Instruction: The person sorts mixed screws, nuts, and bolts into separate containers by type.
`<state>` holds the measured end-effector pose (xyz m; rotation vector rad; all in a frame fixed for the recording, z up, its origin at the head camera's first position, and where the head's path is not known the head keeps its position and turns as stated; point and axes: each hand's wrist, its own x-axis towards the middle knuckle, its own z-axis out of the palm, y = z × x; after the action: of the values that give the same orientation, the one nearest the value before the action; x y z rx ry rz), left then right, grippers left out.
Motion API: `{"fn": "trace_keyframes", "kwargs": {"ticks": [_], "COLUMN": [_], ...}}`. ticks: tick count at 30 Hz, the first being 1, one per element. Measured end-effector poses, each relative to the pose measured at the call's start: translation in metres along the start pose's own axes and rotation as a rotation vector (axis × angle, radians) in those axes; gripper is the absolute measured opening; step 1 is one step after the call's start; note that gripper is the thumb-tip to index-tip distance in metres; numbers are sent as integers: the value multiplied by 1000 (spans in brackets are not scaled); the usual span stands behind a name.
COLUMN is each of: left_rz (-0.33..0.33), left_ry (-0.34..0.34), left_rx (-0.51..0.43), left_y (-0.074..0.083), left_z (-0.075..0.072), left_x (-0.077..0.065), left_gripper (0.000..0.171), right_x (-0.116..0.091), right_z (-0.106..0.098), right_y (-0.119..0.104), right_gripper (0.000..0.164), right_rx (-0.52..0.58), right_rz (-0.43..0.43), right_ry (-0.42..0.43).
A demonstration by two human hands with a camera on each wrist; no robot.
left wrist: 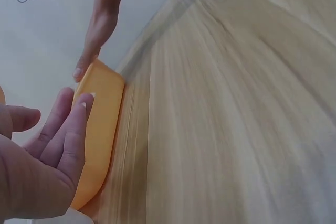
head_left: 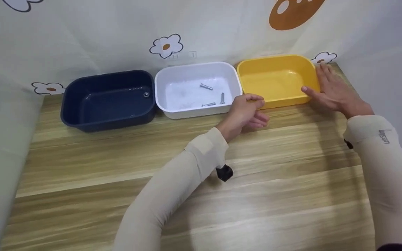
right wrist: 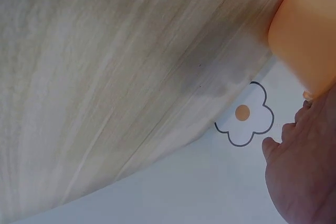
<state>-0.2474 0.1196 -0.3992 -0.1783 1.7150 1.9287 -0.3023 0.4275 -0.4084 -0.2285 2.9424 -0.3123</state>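
Observation:
A yellow bin (head_left: pixel 274 83) stands at the right end of a row of three bins, with no contents visible. My left hand (head_left: pixel 244 113) is at its front left corner, fingers loosely extended beside the front wall, thumb and index near the rim. In the left wrist view, a gap shows between that thumb and the fingers (left wrist: pixel 73 140). Along the bin's right side lies my right hand (head_left: pixel 337 90), its fingers straight and its thumb over the rim. The right wrist view shows only part of this hand (right wrist: pixel 307 166) against the yellow wall (right wrist: pixel 310 35).
The white bin (head_left: pixel 197 111) in the middle holds three silver screws (head_left: pixel 206 86). At the left, a dark blue bin (head_left: pixel 108 123) has a small metal nut (head_left: pixel 146 94) inside. All stand on a wood-grain table (head_left: pixel 274 181) against a flower-patterned cloth backdrop (head_left: pixel 117 31).

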Motion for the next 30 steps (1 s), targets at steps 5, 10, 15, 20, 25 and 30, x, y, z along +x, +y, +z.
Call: {"fn": "trace_keyframes", "kwargs": {"ticks": [5,10,15,20,25,30], "left_rz": [-32,-21,-21,-96,-137,-128], "left_ry": [-75,-90,-104,-128,-106,-43], "left_rx": [-62,-79,-71,-28,-4,-8], "left_y": [7,9,-7,-33,-50,-54], "left_z": [-12,-31,-41,-56,-77,-98], "left_x": [-16,-32,-44,-48,-51,-54], "left_gripper": [18,22,16,28,30,29], "right_x": [-1,3,2,1,1,0], "right_z": [3,7,4,0,-2,-2], "right_y": [1,-2,-1,0,-1,0], "right_gripper": [93,93,92,93,94,94], "right_rx": [-11,6,14,9,20,27], "right_rz": [-6,-32,-29,-6,12,23], "right_ry": [11,11,14,2,-22,-42]}}
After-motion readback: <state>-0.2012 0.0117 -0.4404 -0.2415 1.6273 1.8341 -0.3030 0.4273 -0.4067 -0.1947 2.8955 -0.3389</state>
